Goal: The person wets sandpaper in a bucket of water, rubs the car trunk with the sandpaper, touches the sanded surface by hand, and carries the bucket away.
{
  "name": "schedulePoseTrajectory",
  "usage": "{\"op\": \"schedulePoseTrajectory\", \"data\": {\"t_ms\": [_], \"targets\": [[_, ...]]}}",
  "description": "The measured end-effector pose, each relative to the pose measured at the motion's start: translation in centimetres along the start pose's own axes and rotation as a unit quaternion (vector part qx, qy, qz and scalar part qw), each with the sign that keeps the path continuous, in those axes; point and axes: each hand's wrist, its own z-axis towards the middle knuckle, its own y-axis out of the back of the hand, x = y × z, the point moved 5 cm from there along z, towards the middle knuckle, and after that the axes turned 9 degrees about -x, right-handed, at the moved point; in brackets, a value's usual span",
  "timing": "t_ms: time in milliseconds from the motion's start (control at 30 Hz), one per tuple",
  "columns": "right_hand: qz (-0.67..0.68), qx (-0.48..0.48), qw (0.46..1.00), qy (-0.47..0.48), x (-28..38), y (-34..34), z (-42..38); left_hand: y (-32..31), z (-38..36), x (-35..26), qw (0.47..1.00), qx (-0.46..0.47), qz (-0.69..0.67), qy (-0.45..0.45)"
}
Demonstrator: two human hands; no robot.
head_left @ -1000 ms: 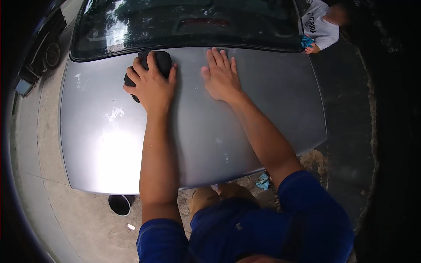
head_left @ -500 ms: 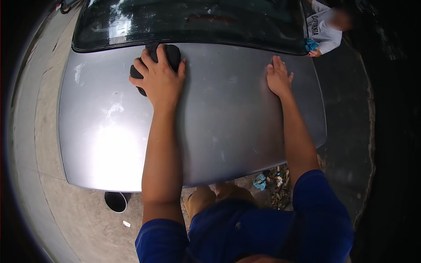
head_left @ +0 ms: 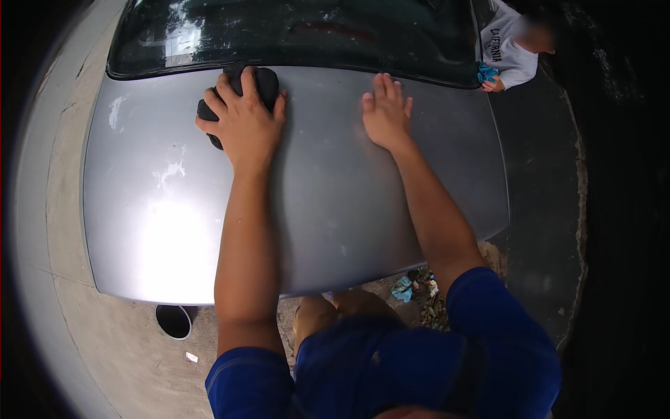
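Left hand (head_left: 242,120) gripped the black sponge (head_left: 241,98), pressing it on the grey hood (head_left: 328,209) just below the windshield (head_left: 293,31). Right hand (head_left: 386,112) lay spread flat, bracing. Risk: trapped grit could scratch paint.

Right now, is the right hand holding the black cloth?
No, the right hand lies flat and empty on the car hood; the left hand presses the black cloth.

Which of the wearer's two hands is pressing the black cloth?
The left hand, gripping the black cloth by the windscreen; the right hand lies flat on bare hood.
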Motion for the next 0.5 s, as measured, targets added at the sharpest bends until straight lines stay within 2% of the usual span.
{"op": "schedulePoseTrajectory", "data": {"t_ms": [33, 133, 167, 200, 333, 500], "targets": [[0.014, -0.004, 0.997, 0.070, 4.9, -0.8, -0.8, -0.1, -0.1, 0.1, 1.000, -0.006, -0.010, 0.001], [0.001, 0.051, 0.985, 0.164, 4.1, 0.5, -1.1, 0.0, 0.1, 0.2, 1.000, -0.002, -0.016, 0.003], [-0.015, 0.034, 0.997, 0.060, -1.6, 1.7, 0.0, -0.1, 0.1, 0.2, 1.000, -0.003, -0.006, 0.003], [-0.030, 0.012, 0.999, -0.040, -4.5, 4.1, 0.8, -0.2, 0.4, 0.0, 1.000, -0.001, -0.007, 0.000], [-0.004, -0.004, 1.000, -0.001, 0.7, -0.2, 0.9, -0.2, -0.1, 0.0, 1.000, -0.001, -0.010, -0.001], [0.000, -0.001, 0.997, 0.077, 0.4, 0.9, 0.7, 0.0, 0.3, -0.3, 0.999, -0.029, -0.022, -0.008]]}}
